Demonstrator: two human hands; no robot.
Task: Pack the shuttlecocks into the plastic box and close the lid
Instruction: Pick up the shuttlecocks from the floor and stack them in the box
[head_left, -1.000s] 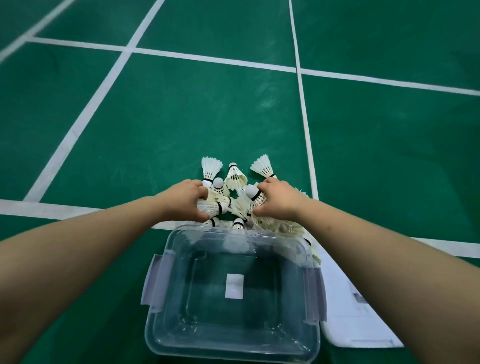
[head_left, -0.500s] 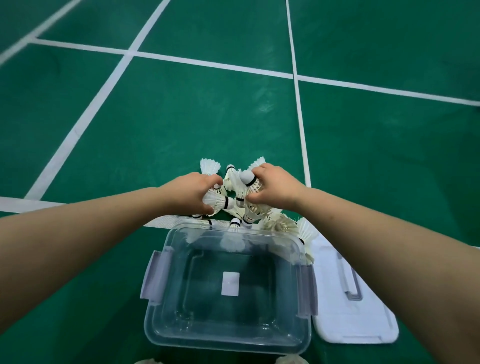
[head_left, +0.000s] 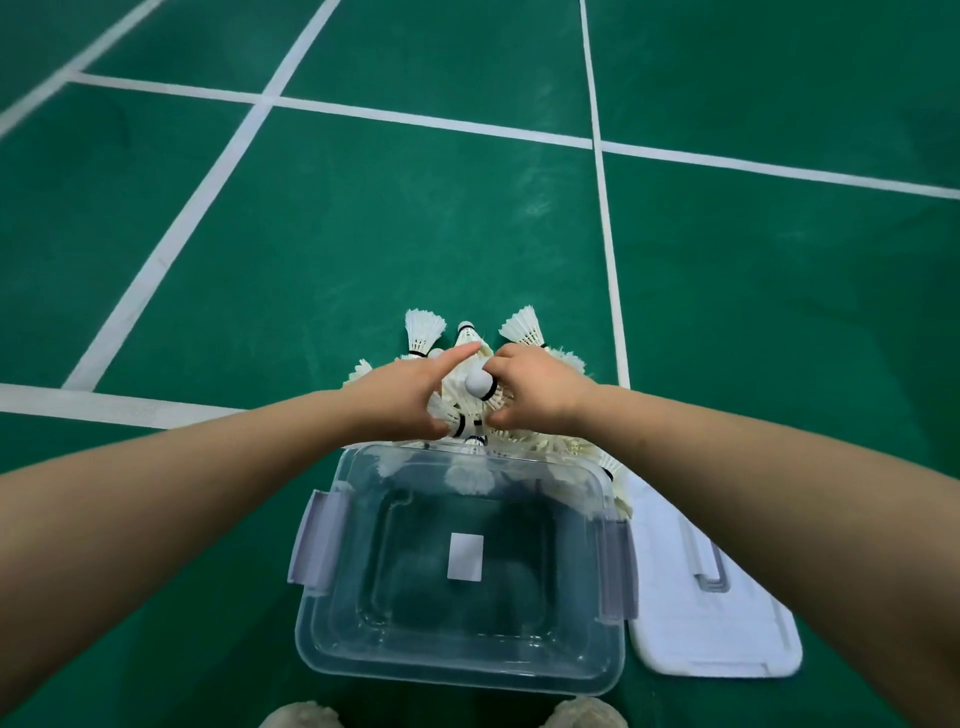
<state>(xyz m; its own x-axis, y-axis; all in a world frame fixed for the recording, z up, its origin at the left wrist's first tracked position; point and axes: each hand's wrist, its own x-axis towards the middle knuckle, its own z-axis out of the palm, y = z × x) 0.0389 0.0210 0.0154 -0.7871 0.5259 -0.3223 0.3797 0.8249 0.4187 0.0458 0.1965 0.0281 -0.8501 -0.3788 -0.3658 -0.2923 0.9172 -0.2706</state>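
Both my hands are on the pile of white feather shuttlecocks (head_left: 522, 330), heaped against the far wall of the clear plastic box (head_left: 457, 673). Right hand (head_left: 540, 395) is curled round a few; left hand (head_left: 400, 395) has fingers straight, pressing the pile's side. Box sits open between pile and me — so the haul should be straight back over its rim. Flat white lid (head_left: 717, 639) lies right of it.

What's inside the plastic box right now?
Inside the plastic box, only a white label on its bottom. The shuttlecocks seen through its far wall lie behind it, partly covered by the left hand and right hand.
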